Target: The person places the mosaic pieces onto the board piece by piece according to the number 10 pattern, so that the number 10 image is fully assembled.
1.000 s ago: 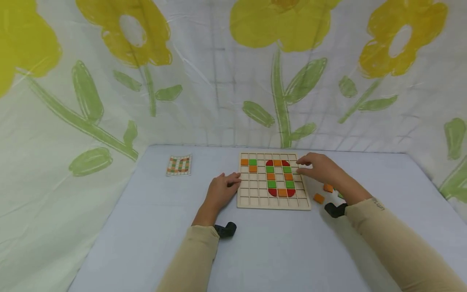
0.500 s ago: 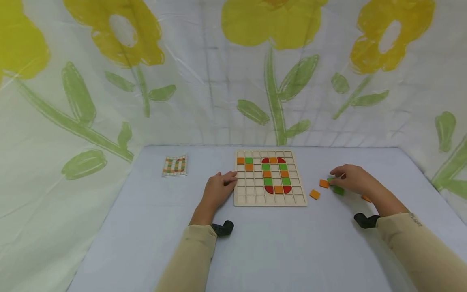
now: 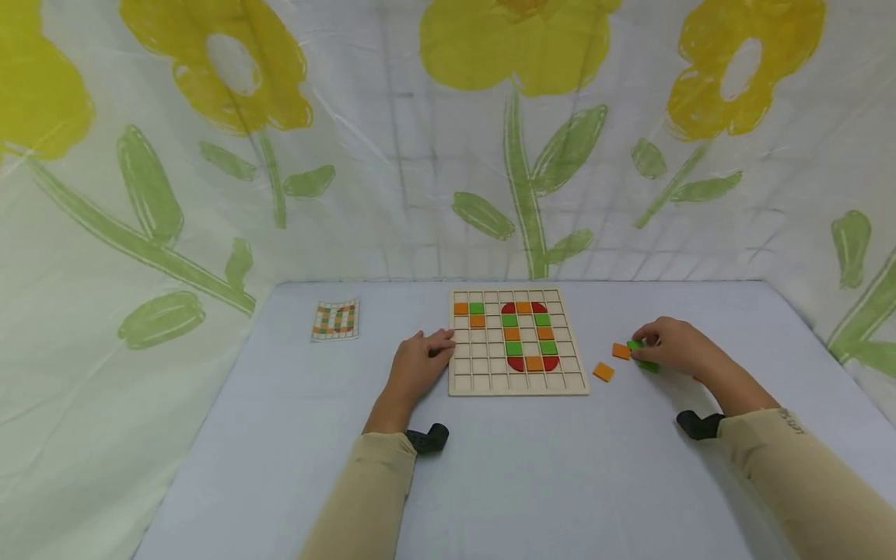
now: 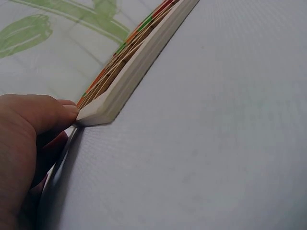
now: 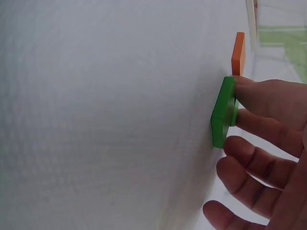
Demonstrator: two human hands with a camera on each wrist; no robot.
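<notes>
A pale wooden grid board [image 3: 483, 381] lies on the table. In it, red, orange and green pieces form an oval ring, with a few square tiles at its upper left. My left hand [image 3: 418, 364] rests at the board's left edge, fingertips touching the rim; the left wrist view shows them at a corner. To the right of the board, my right hand [image 3: 677, 345] pinches a green tile [image 3: 634, 344] between thumb and index finger. Another green tile [image 5: 222, 115] lies against it in the right wrist view, partly covering it. The other right fingers are loosely bent.
Two orange tiles [image 3: 621, 351] lie between the board and my right hand. A small printed pattern card [image 3: 335, 320] is at the table's back left. Behind the table [image 3: 518, 467] hangs a white sheet [image 3: 378, 194] with painted yellow flowers.
My right hand has gone from the board's upper right edge rightward to the green tiles, its fingers closing on one. The left hand stays at the board; the head view has shifted slightly.
</notes>
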